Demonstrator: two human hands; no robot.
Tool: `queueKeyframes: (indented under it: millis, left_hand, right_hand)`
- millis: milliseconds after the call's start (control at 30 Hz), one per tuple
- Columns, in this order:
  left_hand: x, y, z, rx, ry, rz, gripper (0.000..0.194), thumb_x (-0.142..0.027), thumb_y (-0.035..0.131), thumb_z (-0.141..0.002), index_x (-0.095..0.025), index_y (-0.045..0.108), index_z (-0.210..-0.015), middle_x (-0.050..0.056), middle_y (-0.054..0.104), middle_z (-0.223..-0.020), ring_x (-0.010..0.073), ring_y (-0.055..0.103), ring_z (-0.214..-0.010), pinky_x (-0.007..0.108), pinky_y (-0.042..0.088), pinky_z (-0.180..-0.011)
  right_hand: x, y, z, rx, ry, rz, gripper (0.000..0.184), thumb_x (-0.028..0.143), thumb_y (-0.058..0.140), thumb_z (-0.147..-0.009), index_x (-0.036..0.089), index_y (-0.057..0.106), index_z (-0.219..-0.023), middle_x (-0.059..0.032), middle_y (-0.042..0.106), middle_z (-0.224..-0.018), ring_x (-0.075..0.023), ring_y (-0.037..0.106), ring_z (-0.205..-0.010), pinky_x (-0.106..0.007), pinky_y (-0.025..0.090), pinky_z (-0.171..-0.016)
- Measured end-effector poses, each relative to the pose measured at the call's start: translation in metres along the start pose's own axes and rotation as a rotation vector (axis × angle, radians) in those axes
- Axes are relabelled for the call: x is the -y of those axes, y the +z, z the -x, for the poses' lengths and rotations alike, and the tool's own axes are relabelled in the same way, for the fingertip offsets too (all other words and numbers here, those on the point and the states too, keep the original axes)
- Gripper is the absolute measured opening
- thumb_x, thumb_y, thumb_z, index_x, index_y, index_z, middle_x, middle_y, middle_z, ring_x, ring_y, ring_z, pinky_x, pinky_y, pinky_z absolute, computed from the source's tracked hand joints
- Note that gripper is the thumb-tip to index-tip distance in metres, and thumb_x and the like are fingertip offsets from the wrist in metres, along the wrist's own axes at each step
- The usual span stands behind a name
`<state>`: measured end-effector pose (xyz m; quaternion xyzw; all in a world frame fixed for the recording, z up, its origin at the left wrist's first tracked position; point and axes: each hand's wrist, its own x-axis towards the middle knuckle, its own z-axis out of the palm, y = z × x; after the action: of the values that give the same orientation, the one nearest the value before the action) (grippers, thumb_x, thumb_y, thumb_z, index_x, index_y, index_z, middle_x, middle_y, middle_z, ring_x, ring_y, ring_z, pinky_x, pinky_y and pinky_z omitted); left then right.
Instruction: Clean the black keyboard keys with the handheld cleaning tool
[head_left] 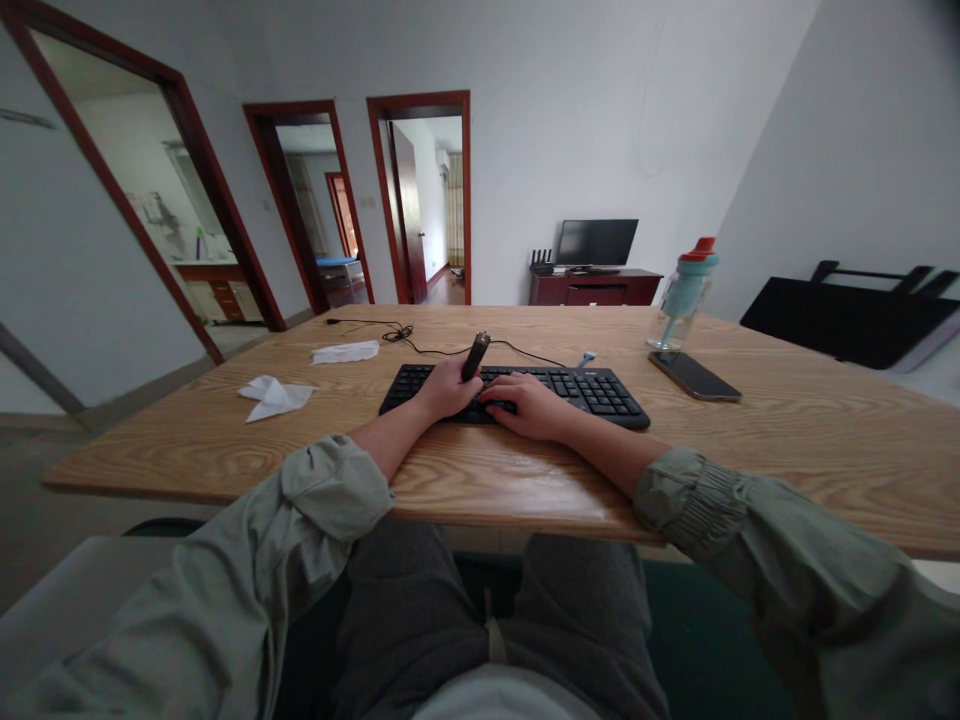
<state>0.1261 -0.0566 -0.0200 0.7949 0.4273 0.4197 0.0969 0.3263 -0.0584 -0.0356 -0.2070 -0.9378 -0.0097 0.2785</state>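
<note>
A black keyboard (600, 395) lies on the wooden table in front of me. Over its left half, my left hand (448, 388) is closed around a dark rod-like tool (475, 356). The tool stands tilted, its upper end showing above the fist; its lower end is hidden, so its kind is unclear. My right hand (525, 402) rests on the middle keys beside the left hand, fingers stretched out and thumb apart, with nothing visible in it. The keyboard's thin black cable (431, 350) runs behind it into a small coil on the left.
White tissues (276, 397) lie to the left. At the right are a phone (694, 375) and a clear bottle (679, 305) with a red-and-teal lid. A small blue-and-white item (587, 358) sits behind the keyboard. The table's front edge (517, 515) is close to my lap.
</note>
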Motion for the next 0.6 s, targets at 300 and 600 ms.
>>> queueKeyframes:
  millis: [300, 600]
  left_hand:
    - [-0.0004, 0.0008, -0.0004, 0.004, -0.021, 0.048, 0.005, -0.022, 0.048, -0.064, -0.020, 0.045, -0.067, -0.002, 0.049, -0.066, 0.0145, 0.046, -0.067, 0.029, 0.038, -0.067]
    - [-0.0006, 0.0039, -0.0019, -0.006, 0.007, 0.084, 0.005, -0.022, 0.046, -0.064, -0.019, 0.046, -0.068, -0.002, 0.049, -0.066, 0.0140, 0.046, -0.066, 0.029, 0.038, -0.067]
  right_hand:
    - [-0.0048, 0.0038, -0.0003, -0.013, -0.031, 0.017, 0.024, 0.023, 0.055, -0.093, 0.019, 0.073, -0.107, -0.0093, 0.073, -0.105, -0.0211, 0.065, -0.097, -0.038, 0.043, -0.093]
    - [-0.0037, 0.0033, -0.0002, -0.025, -0.027, 0.007, 0.024, 0.022, 0.055, -0.092, 0.020, 0.074, -0.106, -0.0088, 0.073, -0.106, -0.0211, 0.065, -0.096, -0.038, 0.044, -0.092]
